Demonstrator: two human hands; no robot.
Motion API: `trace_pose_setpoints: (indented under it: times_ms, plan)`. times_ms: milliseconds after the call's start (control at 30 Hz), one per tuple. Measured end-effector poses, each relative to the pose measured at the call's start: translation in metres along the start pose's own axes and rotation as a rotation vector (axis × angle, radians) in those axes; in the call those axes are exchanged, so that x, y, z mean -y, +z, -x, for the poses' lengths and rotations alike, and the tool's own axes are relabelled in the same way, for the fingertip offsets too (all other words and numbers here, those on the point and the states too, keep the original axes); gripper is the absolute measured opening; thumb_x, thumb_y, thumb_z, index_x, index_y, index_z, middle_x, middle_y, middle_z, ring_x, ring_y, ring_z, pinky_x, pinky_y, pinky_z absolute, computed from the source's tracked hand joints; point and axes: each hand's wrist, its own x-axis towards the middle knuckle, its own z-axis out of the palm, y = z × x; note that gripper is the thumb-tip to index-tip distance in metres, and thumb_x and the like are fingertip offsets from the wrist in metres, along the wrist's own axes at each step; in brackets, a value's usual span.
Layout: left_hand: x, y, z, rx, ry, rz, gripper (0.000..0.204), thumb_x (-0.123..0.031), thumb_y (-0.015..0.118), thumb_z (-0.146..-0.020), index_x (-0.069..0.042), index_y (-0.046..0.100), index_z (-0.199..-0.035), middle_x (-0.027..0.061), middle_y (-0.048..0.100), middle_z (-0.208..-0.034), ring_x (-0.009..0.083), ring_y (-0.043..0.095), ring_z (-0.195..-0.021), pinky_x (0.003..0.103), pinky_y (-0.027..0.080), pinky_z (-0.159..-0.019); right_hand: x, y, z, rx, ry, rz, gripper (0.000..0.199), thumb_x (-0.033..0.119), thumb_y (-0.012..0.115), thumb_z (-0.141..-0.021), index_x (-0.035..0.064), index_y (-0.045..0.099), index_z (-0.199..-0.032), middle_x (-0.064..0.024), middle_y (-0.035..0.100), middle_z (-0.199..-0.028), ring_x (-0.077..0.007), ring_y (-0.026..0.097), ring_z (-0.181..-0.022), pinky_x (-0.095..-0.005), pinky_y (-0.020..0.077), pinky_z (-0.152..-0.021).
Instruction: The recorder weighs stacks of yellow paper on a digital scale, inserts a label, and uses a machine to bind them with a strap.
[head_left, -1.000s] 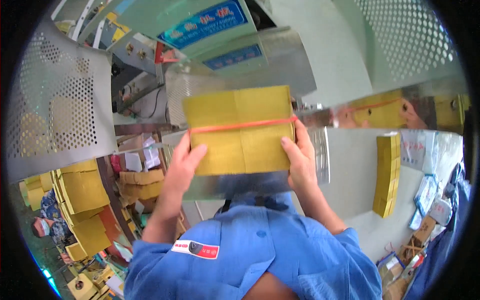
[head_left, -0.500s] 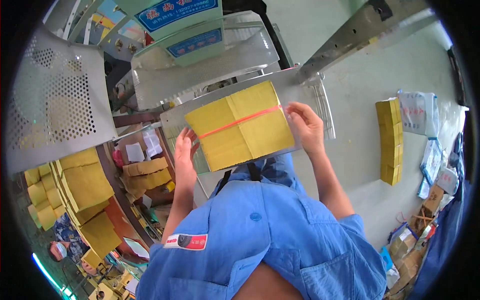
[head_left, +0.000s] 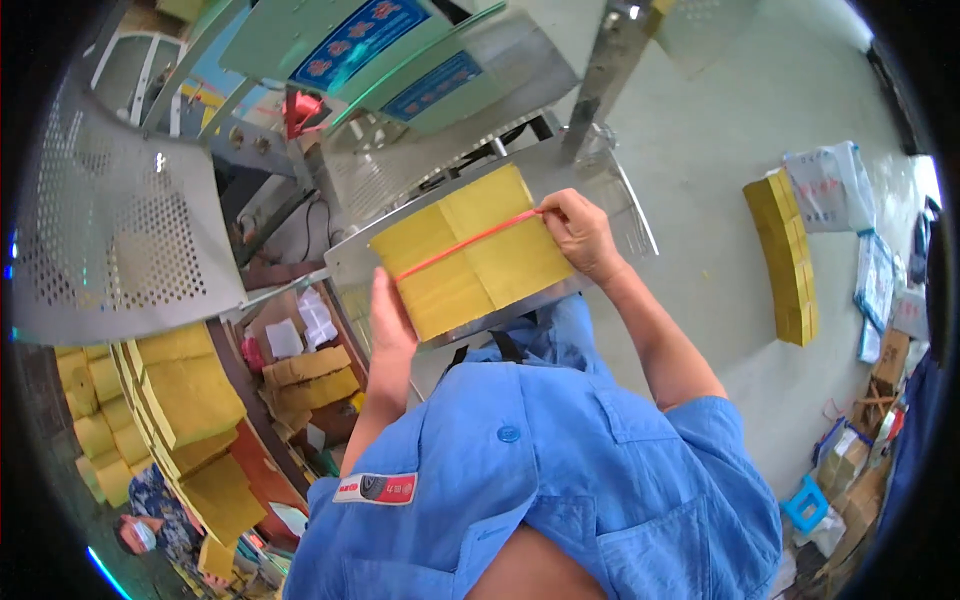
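Observation:
A thick bundle of yellow paper point(head_left: 480, 262) lies on the metal tray point(head_left: 345, 268) of a machine, bound across its middle by a thin red band point(head_left: 470, 240). My left hand point(head_left: 388, 322) presses flat against the bundle's near left edge. My right hand point(head_left: 578, 232) grips its right edge, fingers at the end of the red band. My blue shirt fills the lower middle of the view.
A green and silver machine point(head_left: 420, 70) stands behind the tray, with a perforated metal panel point(head_left: 120, 230) at left. Stacks of yellow paper point(head_left: 180, 400) pile at lower left, another stack point(head_left: 785, 255) on the floor at right, with boxes and a blue stool point(head_left: 805, 500).
The bundle came down from in front of my face onto the metal tray. My left hand slid to its near left edge; my right hand stays at the band end.

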Motion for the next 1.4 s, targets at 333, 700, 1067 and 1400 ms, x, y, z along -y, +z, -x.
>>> trace_pose_setpoints:
  times_ms: [333, 700, 1067, 1400]
  plan:
    - [0.015, -0.006, -0.003, -0.059, -0.02, -0.467, 0.057, -0.05, 0.038, -0.099, -0.007, 0.046, -0.136, 0.0119, 0.055, -0.127, 0.0267, 0.056, -0.114, 0.042, 0.047, -0.095, -0.025, 0.046, 0.031, 0.029, 0.526, -0.324, 0.04, 0.032, 0.046, -0.099, 0.003, 0.06, -0.121, -0.0188, 0.06, -0.125, -0.0338, 0.054, -0.119, -0.0402, 0.0414, -0.103]
    - [0.184, 0.228, 0.022, 0.354, -0.342, -0.648, 0.043, -0.038, 0.04, -0.101, -0.005, 0.05, -0.129, 0.0114, 0.058, -0.122, 0.0245, 0.059, -0.108, 0.038, 0.049, -0.091, -0.061, -0.182, 0.231, -0.702, 0.78, -0.86, 0.032, 0.018, 0.047, -0.101, 0.0038, 0.057, -0.128, -0.0038, 0.063, -0.117, -0.0114, 0.057, -0.108, -0.0263, 0.0457, -0.092]
    - [0.451, 0.445, 0.064, 0.531, -0.697, -0.762, 0.052, -0.046, 0.042, -0.1, -0.006, 0.048, -0.132, 0.0125, 0.058, -0.125, 0.0249, 0.062, -0.107, 0.038, 0.053, -0.086, -0.132, -0.427, 0.402, -1.197, 0.838, -0.939, 0.032, 0.016, 0.047, -0.1, 0.0016, 0.058, -0.126, -0.0051, 0.063, -0.115, -0.0105, 0.057, -0.104, -0.0261, 0.0459, -0.091]
    - [0.575, 0.586, -0.032, 0.5, -0.83, -0.86, 0.059, -0.052, 0.035, -0.101, -0.005, 0.05, -0.133, 0.0104, 0.056, -0.129, 0.021, 0.059, -0.112, 0.034, 0.05, -0.093, -0.247, -0.55, 0.365, -1.267, 0.785, -1.056, 0.039, 0.023, 0.041, -0.105, 0.003, 0.045, -0.138, -0.0088, 0.057, -0.126, -0.0163, 0.054, -0.114, -0.0295, 0.0443, -0.097]
